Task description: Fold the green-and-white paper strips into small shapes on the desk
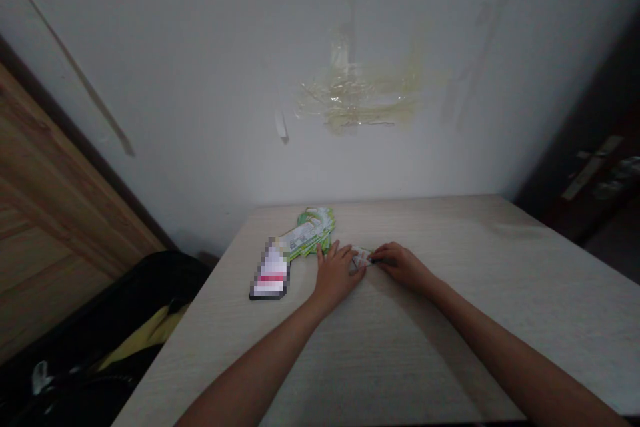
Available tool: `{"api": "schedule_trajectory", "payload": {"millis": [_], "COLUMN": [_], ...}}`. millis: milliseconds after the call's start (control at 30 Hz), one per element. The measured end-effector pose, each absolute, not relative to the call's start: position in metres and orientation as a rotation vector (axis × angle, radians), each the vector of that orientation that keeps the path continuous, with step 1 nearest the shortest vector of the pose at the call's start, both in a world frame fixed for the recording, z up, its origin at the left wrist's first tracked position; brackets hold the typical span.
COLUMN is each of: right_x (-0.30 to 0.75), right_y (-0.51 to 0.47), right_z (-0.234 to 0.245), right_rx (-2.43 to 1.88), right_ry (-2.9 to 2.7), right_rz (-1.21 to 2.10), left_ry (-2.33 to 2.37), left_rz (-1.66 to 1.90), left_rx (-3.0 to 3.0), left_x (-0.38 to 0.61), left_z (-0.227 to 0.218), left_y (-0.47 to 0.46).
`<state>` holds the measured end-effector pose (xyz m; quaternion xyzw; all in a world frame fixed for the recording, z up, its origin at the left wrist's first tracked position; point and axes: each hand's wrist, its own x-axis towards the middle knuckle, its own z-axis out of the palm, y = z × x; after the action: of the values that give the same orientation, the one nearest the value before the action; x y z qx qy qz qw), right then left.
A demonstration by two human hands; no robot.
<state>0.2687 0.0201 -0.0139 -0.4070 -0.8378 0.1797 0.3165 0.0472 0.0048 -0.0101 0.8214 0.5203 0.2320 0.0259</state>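
A small white and green printed paper (361,258) lies on the pale wooden table between my hands. My left hand (337,275) is spread over its left part, fingers apart, pressing it to the tabletop. At its right end, my right hand (401,262) has its fingers pinched together on the paper's edge. Just beyond my left hand is a fanned pile of similar green and white printed papers (307,233). Beside the pile, to the left, rests a phone (271,273) with a blurred-out, lit screen. My palm hides part of the paper.
The table (480,320) stands against a grey wall (200,93) with patches of clear tape (350,100). Left of the table are a dark bag (165,273) with yellow cloth (145,337) and a wooden panel (55,207). A dark door with a handle (590,170) is at right.
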Motion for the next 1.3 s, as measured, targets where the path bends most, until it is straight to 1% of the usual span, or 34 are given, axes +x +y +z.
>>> {"api": "schedule_trajectory", "payload": {"millis": [233,700,1300], "right_x": [0.2665,0.2657,0.2679], "right_y": [0.018,0.014,0.0176], "right_z": [-0.0104,-0.0084,-0.0092], "right_rx": [-1.08,-1.042,-1.011], "right_ry": [-2.235,-2.224,-2.313], "right_rz": [0.476,0.51,0.292], "left_ry": [1.615,1.558,1.566], "left_rz": [0.61,0.617,0.623], "left_rx": [2.547,2.549,2.549], "left_x": [0.0473,0.0462,0.0479], "left_z": [-0.0097,-0.0054,-0.0123], "left_y": [0.0052,0.0063,0.0084]}}
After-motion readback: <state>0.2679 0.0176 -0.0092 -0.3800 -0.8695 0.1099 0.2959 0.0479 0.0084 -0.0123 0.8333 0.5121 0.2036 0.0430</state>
